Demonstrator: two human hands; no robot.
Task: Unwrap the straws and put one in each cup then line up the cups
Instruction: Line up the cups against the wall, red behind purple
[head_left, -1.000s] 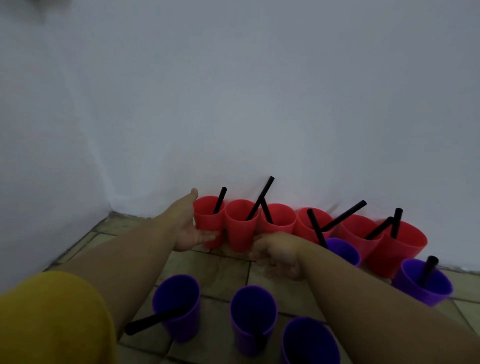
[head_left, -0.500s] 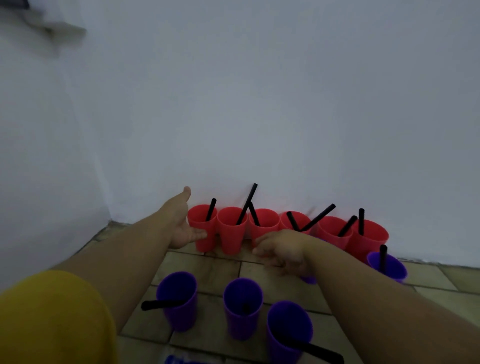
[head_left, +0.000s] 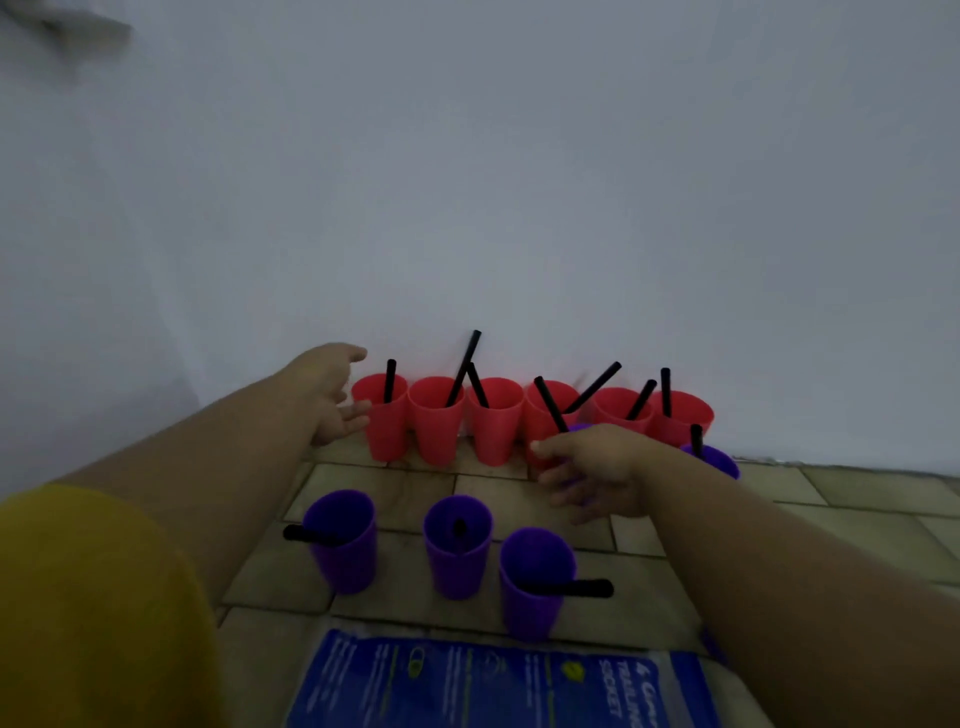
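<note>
Your left hand (head_left: 332, 395) is spread open, empty, just beside the end red cup (head_left: 382, 421), your right hand (head_left: 597, 470) loosely open over a purple cup, grip unclear, with straws (head_left: 462, 369) in cups along the white wall (head_left: 519, 182) on a tiled floor (head_left: 857, 514)
</note>
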